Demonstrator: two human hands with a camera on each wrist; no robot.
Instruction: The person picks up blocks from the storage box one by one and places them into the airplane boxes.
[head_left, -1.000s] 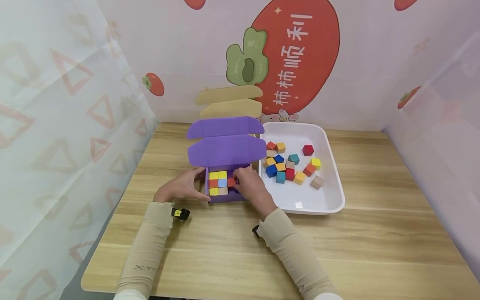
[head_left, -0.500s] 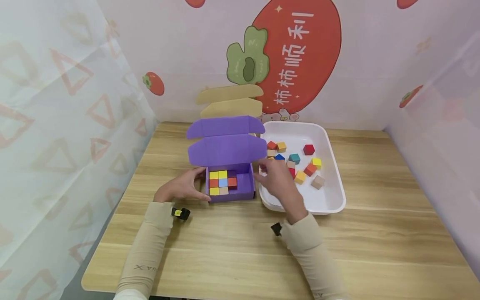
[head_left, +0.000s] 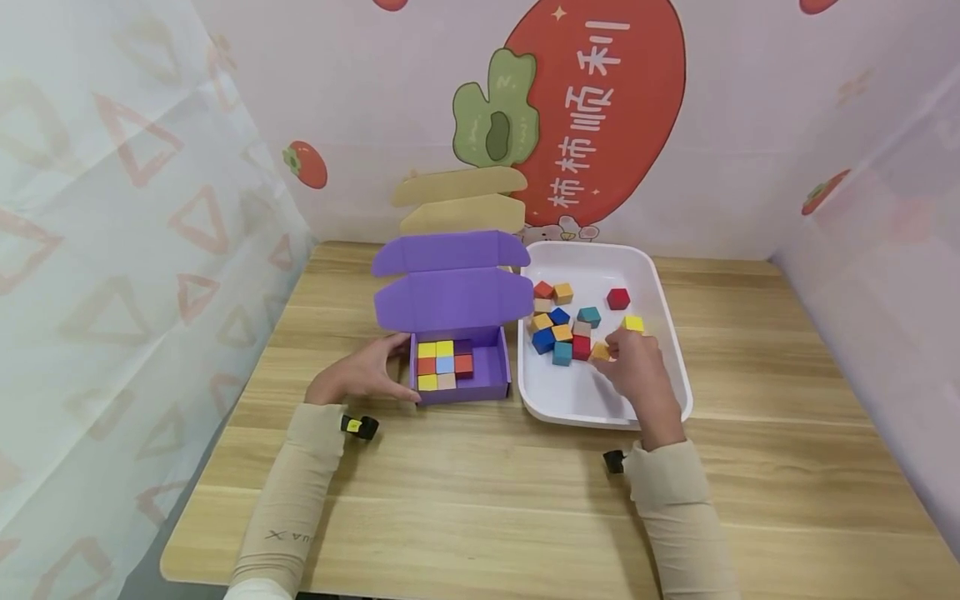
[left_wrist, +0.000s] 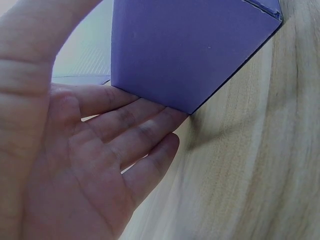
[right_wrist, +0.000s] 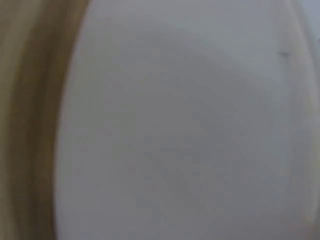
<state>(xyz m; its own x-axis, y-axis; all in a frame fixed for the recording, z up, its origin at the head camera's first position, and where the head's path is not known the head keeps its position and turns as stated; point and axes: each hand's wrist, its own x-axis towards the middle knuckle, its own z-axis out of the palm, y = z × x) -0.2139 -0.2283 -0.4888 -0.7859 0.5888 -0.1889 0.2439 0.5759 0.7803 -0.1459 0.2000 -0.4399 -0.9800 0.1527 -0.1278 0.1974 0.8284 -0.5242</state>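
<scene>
My left hand (head_left: 363,372) holds the left end of an open purple box (head_left: 455,398), thumb at the front corner and fingers behind. In the left wrist view its fingers (left_wrist: 145,127) lie against the box's lower edge. Inside stand rows of coloured cubes, among them a light-blue cube (head_left: 446,364) and a red-orange cube (head_left: 463,365); the right end shows bare purple floor. My right hand (head_left: 641,375) is low over a white tray (head_left: 534,408), thumb and index fingertips parted right at an orange cube (head_left: 600,351). The right wrist view shows only blurred tray and wood.
Several loose cubes lie in the tray, including a dark-red cube (head_left: 618,298), a teal cube (head_left: 562,353) and a yellow cube (head_left: 633,323). The box's purple lid (head_left: 453,298) stands raised. Behind it rise tan cardboard flaps (head_left: 462,215). All stand on a wooden table (head_left: 465,500).
My right hand has let go of the red-orange cube, leaving it in the box, and has moved right to over the tray. The left hand has stayed at the box.
</scene>
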